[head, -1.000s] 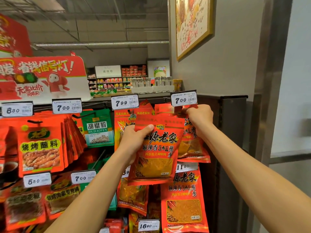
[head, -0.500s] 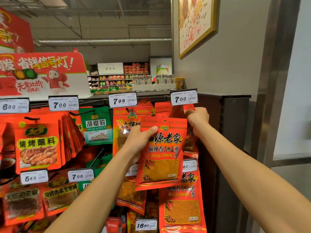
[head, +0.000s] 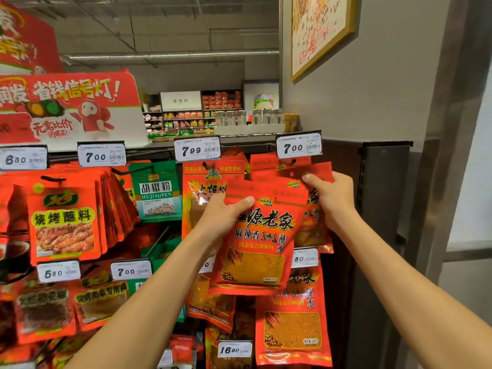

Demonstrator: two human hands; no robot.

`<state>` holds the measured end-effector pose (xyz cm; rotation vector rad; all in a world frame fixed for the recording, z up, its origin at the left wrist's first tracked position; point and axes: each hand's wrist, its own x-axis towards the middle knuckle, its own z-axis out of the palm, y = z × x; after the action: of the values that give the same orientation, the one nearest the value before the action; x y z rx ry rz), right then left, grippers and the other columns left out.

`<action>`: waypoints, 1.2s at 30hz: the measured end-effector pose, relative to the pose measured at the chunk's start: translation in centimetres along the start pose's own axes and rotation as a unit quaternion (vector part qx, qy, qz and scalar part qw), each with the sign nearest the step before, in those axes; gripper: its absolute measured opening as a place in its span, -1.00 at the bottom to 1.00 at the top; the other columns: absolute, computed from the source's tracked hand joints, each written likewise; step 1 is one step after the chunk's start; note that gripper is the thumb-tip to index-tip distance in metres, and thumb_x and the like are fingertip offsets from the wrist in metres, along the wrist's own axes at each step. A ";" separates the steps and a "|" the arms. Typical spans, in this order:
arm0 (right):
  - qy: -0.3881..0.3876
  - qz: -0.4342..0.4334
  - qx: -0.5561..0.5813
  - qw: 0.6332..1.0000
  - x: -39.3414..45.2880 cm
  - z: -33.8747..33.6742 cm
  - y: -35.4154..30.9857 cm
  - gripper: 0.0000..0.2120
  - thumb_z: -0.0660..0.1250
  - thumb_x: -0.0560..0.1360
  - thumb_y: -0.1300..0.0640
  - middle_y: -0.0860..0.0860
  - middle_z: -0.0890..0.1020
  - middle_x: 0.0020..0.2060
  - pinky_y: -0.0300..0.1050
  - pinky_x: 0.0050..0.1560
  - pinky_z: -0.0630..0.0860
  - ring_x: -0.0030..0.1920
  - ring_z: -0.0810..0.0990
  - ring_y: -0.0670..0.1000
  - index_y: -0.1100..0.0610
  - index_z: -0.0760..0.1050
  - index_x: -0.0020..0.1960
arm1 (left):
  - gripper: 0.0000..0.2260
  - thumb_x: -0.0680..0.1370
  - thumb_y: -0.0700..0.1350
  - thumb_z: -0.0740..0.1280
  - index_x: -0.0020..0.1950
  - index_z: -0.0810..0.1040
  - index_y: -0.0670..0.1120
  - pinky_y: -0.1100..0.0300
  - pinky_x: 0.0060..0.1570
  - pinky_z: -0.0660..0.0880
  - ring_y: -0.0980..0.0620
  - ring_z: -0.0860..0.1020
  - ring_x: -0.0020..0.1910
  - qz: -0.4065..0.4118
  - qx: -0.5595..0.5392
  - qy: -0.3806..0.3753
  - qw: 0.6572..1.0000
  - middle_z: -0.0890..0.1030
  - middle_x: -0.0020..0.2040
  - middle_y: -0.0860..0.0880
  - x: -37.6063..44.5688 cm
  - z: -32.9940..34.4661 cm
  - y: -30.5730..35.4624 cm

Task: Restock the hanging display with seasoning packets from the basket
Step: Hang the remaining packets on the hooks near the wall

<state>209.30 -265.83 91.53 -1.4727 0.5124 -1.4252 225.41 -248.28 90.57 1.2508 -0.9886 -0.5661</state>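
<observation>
Red seasoning packets in left-hand grip, right-hand grip.

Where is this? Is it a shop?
Yes, most likely a supermarket: price tags hang above rows of seasoning packets on hooks, and more stocked shelves stand behind.

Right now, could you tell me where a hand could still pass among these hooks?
The likeliest gap is below the green pepper packet, between the barbecue-dip packets and the left hand. Under the 7.00 tag it is crowded: both hands and overlapping red packets.
</observation>
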 end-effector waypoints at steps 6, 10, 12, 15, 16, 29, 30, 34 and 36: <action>0.049 -0.013 -0.069 0.996 0.8 0.1 -2.7 -0.92 0.53 0.35 -0.01 0.05 0.74 -0.27 0.23 -0.08 0.66 -0.17 0.73 0.15 -0.01 0.70 -0.25 | -0.96 0.57 -0.15 0.43 -0.07 0.68 -0.06 0.06 -0.19 0.65 -0.04 0.73 -0.17 0.027 -0.006 -0.014 1.000 0.75 -0.14 -0.07 1.2 2.1 1.2; 0.049 0.015 -0.109 0.993 1.3 0.9 -3.2 -0.85 0.55 0.32 -0.09 -0.04 0.74 -0.29 0.24 -0.05 0.66 -0.14 0.73 0.10 -0.03 0.72 -0.21 | -0.97 0.57 -0.15 0.43 -0.07 0.65 -0.07 -0.03 -0.13 0.65 -0.06 0.72 -0.21 0.013 -0.008 -0.003 1.000 0.75 -0.16 -0.09 1.9 2.1 1.4; 0.055 0.020 -0.125 0.990 1.4 1.0 -3.2 -0.88 0.54 0.29 -0.09 -0.08 0.73 -0.32 0.18 -0.09 0.67 -0.18 0.73 0.05 -0.07 0.70 -0.24 | -0.97 0.57 -0.14 0.43 -0.05 0.65 -0.07 -0.06 -0.09 0.65 -0.06 0.72 -0.20 0.005 -0.002 0.002 1.000 0.75 -0.15 -0.09 2.2 1.9 1.2; 0.063 0.058 -0.120 0.989 2.1 1.1 -2.1 -0.88 0.55 0.32 -0.01 -0.05 0.73 -0.29 0.16 -0.07 0.68 -0.18 0.72 0.04 0.03 0.69 -0.30 | -0.96 0.59 -0.11 0.41 0.01 0.63 -0.06 -0.05 -0.05 0.64 -0.08 0.73 -0.14 -0.006 0.019 0.003 1.000 0.75 -0.13 -0.06 2.4 2.0 0.9; 0.063 0.066 -0.117 0.989 2.4 1.3 -1.6 -0.87 0.56 0.31 -0.01 -0.06 0.73 -0.28 0.12 -0.07 0.68 -0.19 0.72 0.03 0.03 0.69 -0.30 | -0.97 0.59 -0.11 0.41 0.01 0.63 -0.04 -0.05 -0.04 0.64 -0.09 0.73 -0.12 -0.007 0.021 0.007 1.000 0.75 -0.13 -0.06 2.5 1.9 0.7; 0.045 0.179 -0.085 0.979 9.4 5.1 3.8 -0.77 0.61 0.38 -0.01 0.04 0.73 -0.06 0.07 0.12 0.65 -0.05 0.71 0.06 0.09 0.67 -0.09 | -0.93 0.58 -0.11 0.43 0.04 0.61 -0.01 0.08 -0.18 0.59 -0.01 0.74 -0.18 0.014 0.006 0.037 0.999 0.76 -0.14 -0.03 1.9 -1.3 -0.2; 0.035 0.186 -0.089 0.978 9.7 5.1 3.8 -0.72 0.60 0.38 -0.01 0.05 0.73 -0.03 0.08 0.13 0.64 -0.03 0.71 0.07 0.11 0.68 -0.01 | -0.92 0.57 -0.11 0.43 0.05 0.60 -0.02 0.07 -0.18 0.60 -0.02 0.74 -0.18 0.015 0.006 0.040 0.999 0.76 -0.14 -0.04 1.9 -1.3 -0.2; 0.009 0.192 -0.093 0.977 10.2 4.7 3.9 -0.59 0.58 0.39 -0.03 0.11 0.71 0.06 0.13 0.20 0.61 0.06 0.70 0.14 0.18 0.66 0.14 | -0.90 0.57 -0.12 0.43 0.07 0.60 -0.08 0.08 -0.23 0.61 -0.04 0.74 -0.17 0.023 0.002 0.039 0.999 0.75 -0.14 -0.06 1.9 -0.9 0.1; 0.005 0.196 -0.078 0.978 9.4 4.0 3.7 -0.60 0.55 0.43 -0.02 0.15 0.71 0.07 0.18 0.22 0.60 0.08 0.69 0.18 0.22 0.64 0.14 | -0.86 0.57 -0.12 0.43 0.10 0.59 -0.10 0.07 -0.19 0.61 -0.05 0.74 -0.15 0.021 -0.002 0.033 0.999 0.75 -0.11 -0.07 1.9 -0.6 0.3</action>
<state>216.26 -273.83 93.87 -1.3916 0.8841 -1.1003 226.78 -249.46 91.40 1.2348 -0.9554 -0.4920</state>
